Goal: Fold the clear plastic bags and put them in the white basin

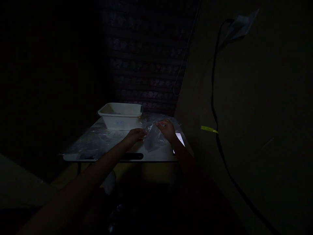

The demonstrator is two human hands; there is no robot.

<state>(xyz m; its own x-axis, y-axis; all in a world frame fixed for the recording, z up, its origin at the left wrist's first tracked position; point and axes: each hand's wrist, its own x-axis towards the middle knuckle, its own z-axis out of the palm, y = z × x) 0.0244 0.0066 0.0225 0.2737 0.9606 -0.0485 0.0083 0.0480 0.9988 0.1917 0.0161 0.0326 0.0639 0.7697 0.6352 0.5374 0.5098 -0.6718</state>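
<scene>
A clear plastic bag hangs between my two hands above the small white table. My right hand pinches its upper right edge between thumb and fingers. At the bag's left edge is my left hand, its fingers closed on the plastic as far as the dim light shows. Behind my left hand stands a white plastic tub with a dark clip at its right rim. A lit phone lies beside my right wrist, partly covered by the forearm.
Loose clear plastic bags spread over the table's left side. A dark slot runs along the front edge. On the right wall hangs a black cable with a yellow tag. Dark blinds rise behind. The room is very dim.
</scene>
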